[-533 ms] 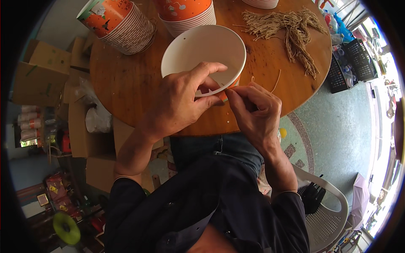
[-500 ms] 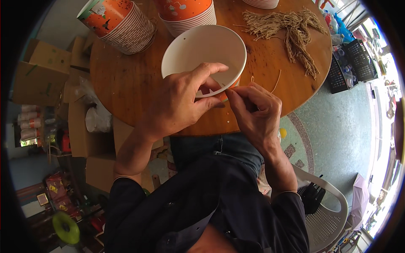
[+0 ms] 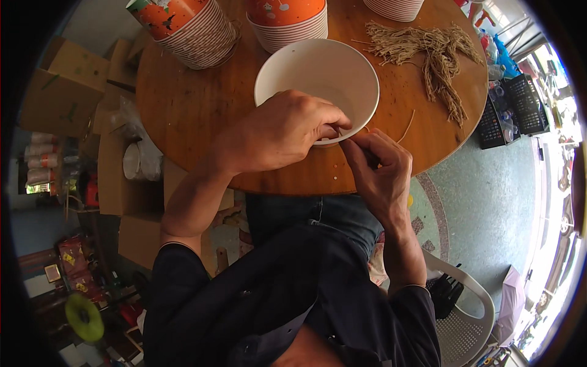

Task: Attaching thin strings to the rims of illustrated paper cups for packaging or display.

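A white-lined paper bucket (image 3: 306, 64) stands on the table before me, its mouth tipped toward me. A small hole shows in its far wall. My left hand (image 3: 284, 131) reaches over the near rim, fingers curled inside against the wall; its thumb is hidden. Just outside the same rim, my right hand (image 3: 382, 168) pinches with thumb and forefinger. A bit of thin cord (image 3: 367, 129) peeks out above those fingers; most of it is hidden. Farther right lies a bundle of tan twisted cords (image 3: 440, 58), with one loose cord (image 3: 407, 126) nearer me.
Stacked orange patterned buckets (image 3: 189, 30) lean at the far left of the round wooden table (image 3: 183, 128), with another stack (image 3: 287, 24) behind mine and a third (image 3: 394, 7) farther right. Cardboard boxes (image 3: 67, 92) stand left, black crates (image 3: 520, 107) right, a grey chair (image 3: 465, 324) lower right.
My left hand has moved right, its fingers going from spread over the rim to curled inside the bucket. The right hand stays pinched by the rim. The whole view has shifted slightly.
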`<move>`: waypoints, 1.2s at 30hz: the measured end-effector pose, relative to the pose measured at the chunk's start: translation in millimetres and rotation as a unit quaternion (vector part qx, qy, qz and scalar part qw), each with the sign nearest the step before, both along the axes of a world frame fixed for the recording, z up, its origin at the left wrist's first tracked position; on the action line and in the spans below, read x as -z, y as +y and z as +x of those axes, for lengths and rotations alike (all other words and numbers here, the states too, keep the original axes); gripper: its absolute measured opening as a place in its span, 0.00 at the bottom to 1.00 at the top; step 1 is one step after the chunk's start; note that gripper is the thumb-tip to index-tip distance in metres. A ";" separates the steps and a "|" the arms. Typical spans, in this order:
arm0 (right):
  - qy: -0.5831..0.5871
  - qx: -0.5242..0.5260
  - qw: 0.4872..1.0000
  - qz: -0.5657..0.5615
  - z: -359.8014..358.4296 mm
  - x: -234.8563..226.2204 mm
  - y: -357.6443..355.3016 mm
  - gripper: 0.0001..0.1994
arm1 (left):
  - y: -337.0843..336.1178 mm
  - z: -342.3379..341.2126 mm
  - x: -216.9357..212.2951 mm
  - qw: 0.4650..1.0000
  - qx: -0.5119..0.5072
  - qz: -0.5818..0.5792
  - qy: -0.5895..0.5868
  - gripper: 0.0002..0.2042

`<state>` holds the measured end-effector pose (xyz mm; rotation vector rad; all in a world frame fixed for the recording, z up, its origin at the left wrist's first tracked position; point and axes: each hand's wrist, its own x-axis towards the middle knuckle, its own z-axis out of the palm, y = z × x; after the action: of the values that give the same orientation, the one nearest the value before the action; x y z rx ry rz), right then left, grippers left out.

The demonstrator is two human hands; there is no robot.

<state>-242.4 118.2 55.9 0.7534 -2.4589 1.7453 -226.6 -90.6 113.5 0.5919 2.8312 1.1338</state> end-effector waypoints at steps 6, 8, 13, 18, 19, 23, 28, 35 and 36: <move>-0.012 -0.003 1.000 -0.012 0.5 0.5 0.5 0.04 | 2.0 -6.5 -4.1 1.000 0.014 -0.010 -0.015 0.07; -0.018 -0.006 1.000 -0.021 0.1 0.3 0.4 0.05 | 1.0 -5.6 -3.9 1.000 0.009 -0.014 -0.014 0.06; -0.007 0.039 0.999 -0.023 4.2 -4.9 3.8 0.11 | -0.9 0.0 -7.6 0.999 -0.025 -0.015 0.021 0.05; 0.087 -0.018 0.996 -0.013 -12.5 -8.7 6.2 0.16 | -0.7 14.8 -19.3 0.994 -0.082 0.070 0.004 0.04; 0.072 -0.048 0.996 -0.005 -14.7 -4.8 5.2 0.18 | -1.1 16.7 -20.8 0.989 -0.104 0.100 0.019 0.05; -0.009 -0.087 0.996 -0.019 -11.3 3.6 -3.1 0.23 | 7.5 21.6 -9.5 0.942 -0.058 0.329 -0.003 0.04; -0.013 -0.108 0.991 -0.077 -6.4 4.2 -2.2 0.27 | 21.9 17.1 -3.5 0.971 -0.073 0.226 0.003 0.01; 0.008 -0.109 0.990 -0.084 -6.5 -44.2 33.0 0.20 | 17.9 8.9 1.7 0.975 -0.080 0.202 -0.041 0.03; 0.062 -0.124 0.986 -0.090 -10.7 -46.9 33.8 0.16 | 17.5 7.9 -0.6 0.975 -0.077 0.203 -0.041 0.03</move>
<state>-253.1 152.0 102.8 1.1500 -2.1693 1.9004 -218.7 -73.1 114.1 0.3304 2.6230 1.7422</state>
